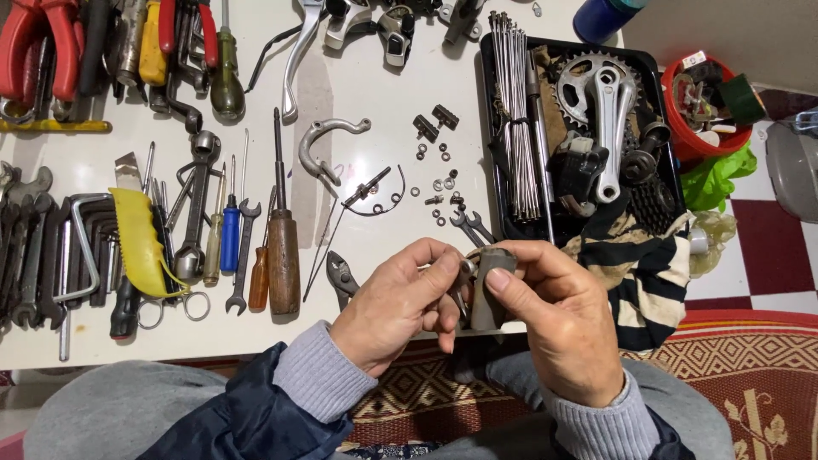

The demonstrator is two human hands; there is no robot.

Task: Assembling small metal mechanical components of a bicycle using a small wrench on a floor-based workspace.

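A: Both hands low centre, over the near edge of the white table [375, 77]. Left hand [399, 305] pinches a small metal piece; too hidden to tell its shape. Right hand [558, 328] grips a curved grey metal brake arm [492, 277], thumb on its upper end.

B: Around them?

A: Grey-handled pliers [342, 279] just left of the left hand. Brown wooden-handled screwdriver [282, 243] and blue-handled screwdriver [230, 232] further left. Loose nuts and washers [441, 189] above the hands. Black tray [665, 136] on the right holds a silver crank with chainring [601, 102] and a spoke bundle [515, 111]. Striped black-and-cream cloth [643, 264] hangs beside the right hand.
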